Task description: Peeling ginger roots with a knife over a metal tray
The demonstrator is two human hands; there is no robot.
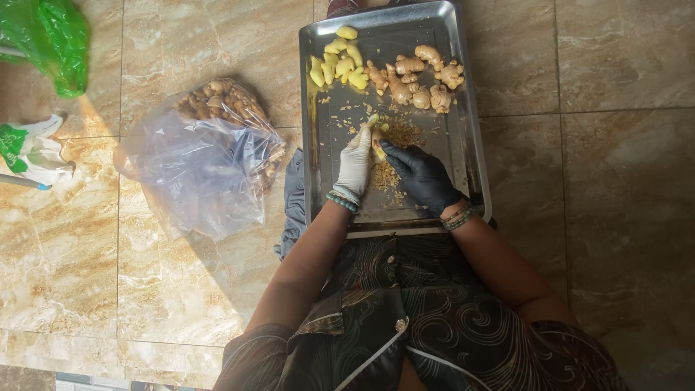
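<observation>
- Left hand (355,163), in a white glove with a green bead bracelet at the wrist, is closed around a small pale-yellow piece of ginger root (377,150); the piece shows between the two hands and its top end sticks out above the white fingertips.
- Right hand (420,176), in a black glove with bead bracelets at the wrist, has its fingers curled in against the same piece from the other side; whether it also holds a blade, cannot tell.
- Both hands hover over the middle of a rectangular shiny steel tray (463,137) that rests on the person's lap.
- Heap of thin brown ginger peelings (387,174) lies on the tray floor directly beneath and between the hands, with more scraps just beyond the fingertips.
- Cluster of peeled yellow ginger pieces (339,64) sits at the far tray end, beyond the left hand.
- Group of unpeeled knobbly tan ginger roots (420,83) lies beyond the right hand, just beside the peeled ones.
- Clear plastic bag of unpeeled ginger (210,145) lies on the beige marble-tile floor (622,181), out past the left hand, apart from the tray.
- Green plastic bag (47,40) lies farther out on the left-hand side, well apart from both hands.
</observation>
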